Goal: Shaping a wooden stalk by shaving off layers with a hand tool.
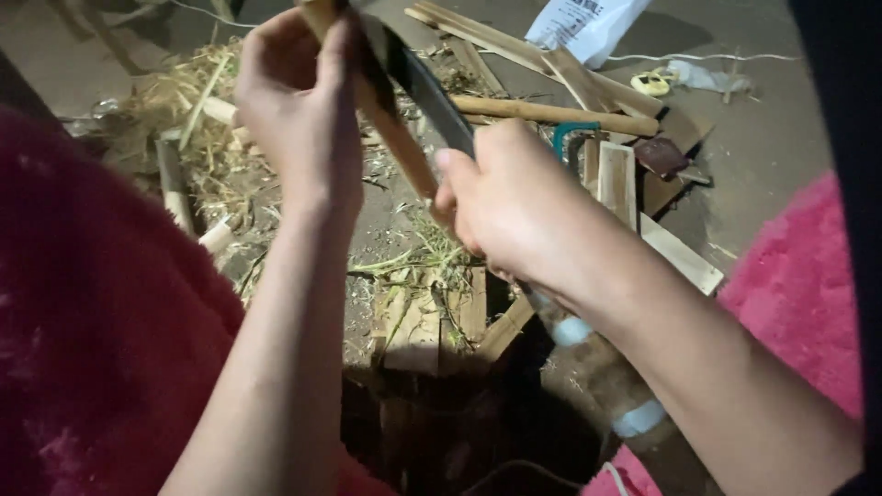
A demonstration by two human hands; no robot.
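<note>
From my head camera, my left hand (299, 101) is closed around a pale, slanting strip of bamboo (404, 152), while my right hand (514, 207) is clenched on the handle of a dark, broad-bladed knife (427, 87) lying against that strip, above scattered wooden offcuts (616, 179).

Head view, steeply down, close.

A bare, grey-brown floor (781, 138) is seen, dimly lit, with the near part lost in shadow. It is strewn with straw and shavings (197, 110) at the upper left. Wooden slats (514, 50) and offcuts are scattered across the upper middle, and a white printed bag (588, 26) is laid at the top. A pink fuzzy cloth (799, 285) is spread at the right.
</note>
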